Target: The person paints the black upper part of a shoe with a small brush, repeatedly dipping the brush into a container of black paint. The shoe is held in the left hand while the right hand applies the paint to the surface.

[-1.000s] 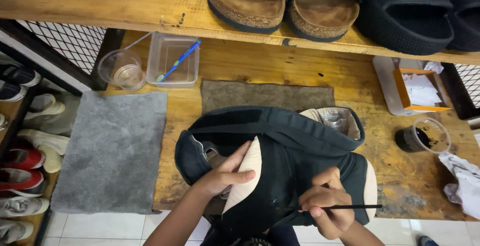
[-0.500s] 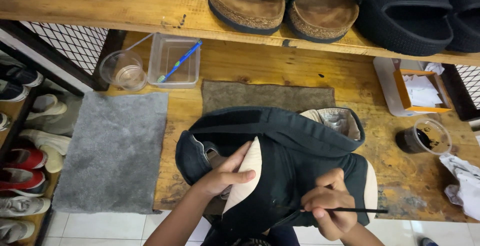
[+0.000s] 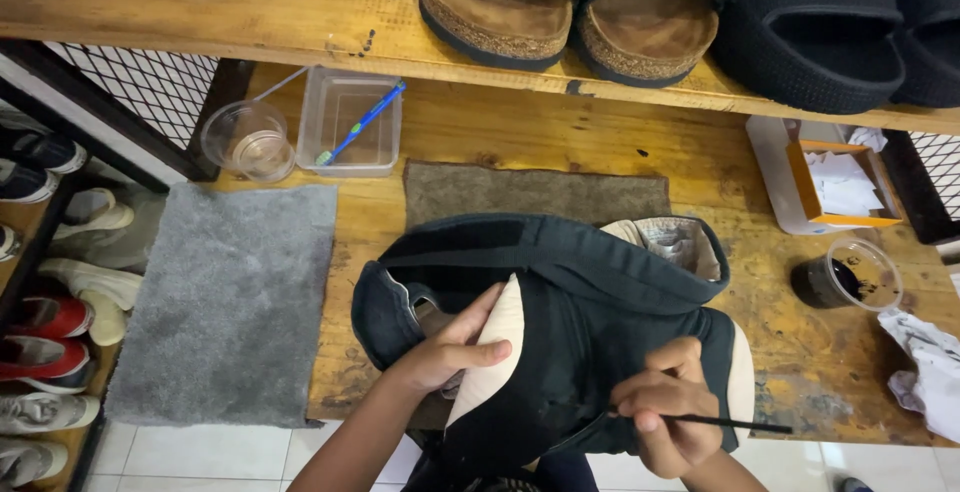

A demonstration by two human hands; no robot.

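So the black shoe (image 3: 560, 332) sits low in the middle of the frame, propped over the front edge of the wooden tabletop (image 3: 540, 137). The left hand (image 3: 445, 357) is on its cream-coloured sole edge (image 3: 490, 362), fingers curled around it and steadying it. The right hand (image 3: 670, 407) is at the lower right of the shoe, fingers pinched tight on a thin black brush (image 3: 725, 422) whose handle pokes out to the right; the bristle end rests against the dark upper.

Around it: a grey mat (image 3: 225, 302) on the left, a brownish cloth (image 3: 535, 192) just behind the shoe, and up at the upper left a clear round cup (image 3: 245, 142) beside a clear plastic tub (image 3: 350, 122) with a blue toothbrush (image 3: 360, 124) lying in it. On the right there's a small cup of black dye (image 3: 845, 277), a crumpled stained rag (image 3: 925, 372) near the edge, and an orange box (image 3: 835, 182) with paper in it. The shelf (image 3: 200, 12) above holds cork-soled sandals (image 3: 570, 2) and black slides (image 3: 830, 32). More shoes (image 3: 50, 302) are racked at the far left.
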